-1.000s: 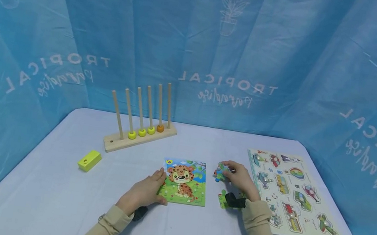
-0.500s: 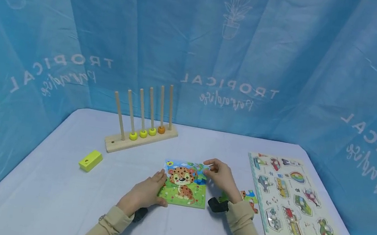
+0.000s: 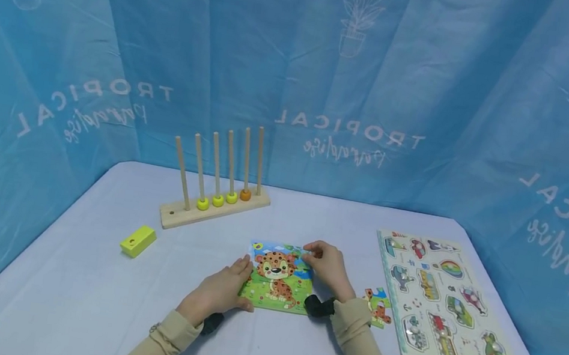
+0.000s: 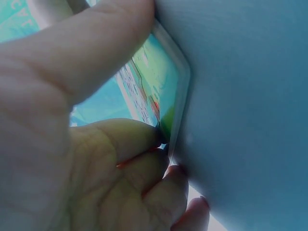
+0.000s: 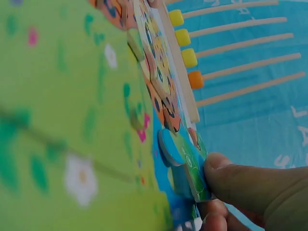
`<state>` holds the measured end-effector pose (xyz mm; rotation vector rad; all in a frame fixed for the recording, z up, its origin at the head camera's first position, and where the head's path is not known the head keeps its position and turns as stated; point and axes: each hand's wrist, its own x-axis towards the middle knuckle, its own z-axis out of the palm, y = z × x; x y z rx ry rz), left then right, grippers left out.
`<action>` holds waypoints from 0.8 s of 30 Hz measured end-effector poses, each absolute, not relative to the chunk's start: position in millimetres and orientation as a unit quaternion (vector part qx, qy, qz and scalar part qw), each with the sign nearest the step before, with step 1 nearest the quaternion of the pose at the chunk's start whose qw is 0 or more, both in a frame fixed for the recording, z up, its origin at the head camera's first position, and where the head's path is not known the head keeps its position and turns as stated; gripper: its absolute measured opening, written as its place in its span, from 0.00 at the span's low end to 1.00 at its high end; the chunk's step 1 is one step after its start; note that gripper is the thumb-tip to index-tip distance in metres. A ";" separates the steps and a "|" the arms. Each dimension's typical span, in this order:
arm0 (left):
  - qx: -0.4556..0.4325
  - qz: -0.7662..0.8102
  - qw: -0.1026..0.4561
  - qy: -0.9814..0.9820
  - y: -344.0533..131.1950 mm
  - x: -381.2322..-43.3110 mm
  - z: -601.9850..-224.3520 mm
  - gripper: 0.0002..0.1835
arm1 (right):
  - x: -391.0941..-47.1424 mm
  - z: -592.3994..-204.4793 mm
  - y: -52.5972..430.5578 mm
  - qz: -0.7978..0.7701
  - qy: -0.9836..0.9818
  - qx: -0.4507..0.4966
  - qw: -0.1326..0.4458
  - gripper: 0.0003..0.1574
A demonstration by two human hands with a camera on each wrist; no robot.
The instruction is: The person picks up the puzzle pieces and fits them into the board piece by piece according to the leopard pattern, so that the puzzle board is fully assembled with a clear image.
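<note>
A square leopard jigsaw puzzle [image 3: 273,297] lies on the table in front of me. My left hand [image 3: 218,289] holds its lower left corner, thumb at the front edge and fingers along the left edge; the left wrist view shows this thumb [image 4: 96,43] close up. At the puzzle's upper right corner, my right hand [image 3: 327,267] pinches a blue and green puzzle piece [image 5: 192,168] between thumb and fingers. In the right wrist view that piece is slightly tilted over the picture, and its far side is hidden. Loose puzzle pieces [image 3: 379,309] lie beyond my right sleeve.
A white peg puzzle board [image 3: 426,337] with vehicle shapes lies on the right. Back left stands a wooden rack [image 3: 175,217] with upright rods and several yellow and orange beads. A yellow block [image 3: 138,241] lies left. Blue curtain [image 3: 299,70] surrounds the white table.
My right hand has carried the puzzle piece leftward from beside the board to the puzzle's upper right corner. My left hand has stayed at the lower left corner.
</note>
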<state>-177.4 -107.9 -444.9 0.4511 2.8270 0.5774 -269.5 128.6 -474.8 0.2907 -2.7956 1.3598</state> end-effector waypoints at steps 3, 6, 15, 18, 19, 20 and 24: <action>0.154 0.197 0.110 0.962 -108.2 -177.6 -445.0 0.50 | -269.8 -475.0 124.5 0.408 -0.907 0.098 0.028 0.08; 0.154 0.195 0.110 0.962 -108.2 -177.5 -445.0 0.50 | -270.5 -475.7 121.0 0.382 -0.918 0.101 0.043 0.08; 0.154 0.198 0.111 0.962 -107.2 -177.3 -445.9 0.50 | -270.0 -475.1 133.5 0.429 -0.899 0.086 0.018 0.12; 0.155 0.197 0.110 0.962 -107.5 -177.7 -446.5 0.50 | -269.4 -471.7 149.4 0.451 -0.890 0.073 0.004 0.13; 0.156 0.196 0.109 0.962 -107.7 -177.9 -446.7 0.50 | -269.2 -470.3 156.2 0.451 -0.889 0.072 0.004 0.14; 0.156 0.196 0.108 0.962 -108.0 -178.1 -446.9 0.50 | -268.7 -468.8 163.3 0.450 -0.890 0.070 0.005 0.14; 0.158 0.196 0.105 0.962 -108.7 -178.9 -447.1 0.50 | -263.5 -462.4 195.1 0.428 -0.902 0.062 0.010 0.16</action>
